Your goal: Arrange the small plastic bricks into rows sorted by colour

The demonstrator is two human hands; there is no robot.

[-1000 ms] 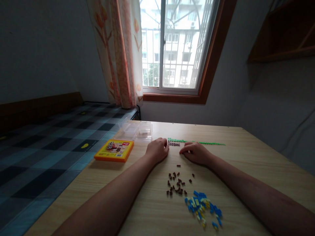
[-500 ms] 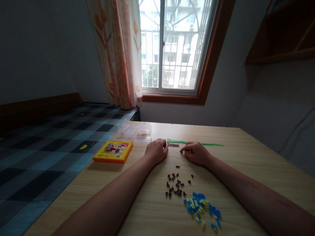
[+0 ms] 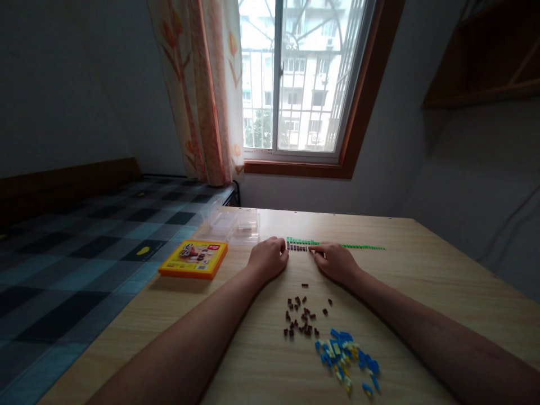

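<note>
At the right end of a short row of dark brown toy bricks (image 3: 297,247), the fingers of my right hand (image 3: 336,261) close on a small brown brick, mostly hidden by the fingertips. My left hand (image 3: 268,259) rests on the table at the left end of that row, fingers curled in, with nothing visible in them. Just behind the brown row runs a long line of small green bricks (image 3: 363,246), partly covered by my right hand. Nearer to me, loose brown bricks (image 3: 304,316) lie scattered between my forearms.
A pile of blue, yellow and cream bricks (image 3: 346,355) lies near my right forearm. To the left is a yellow-orange box (image 3: 194,260), with clear plastic trays (image 3: 233,225) behind it. A checked bed (image 3: 105,247) borders the wooden table (image 3: 439,281).
My right hand has moved slightly away from me, bringing its brown brick up to the end of the brown row. The left hand stays in place.
</note>
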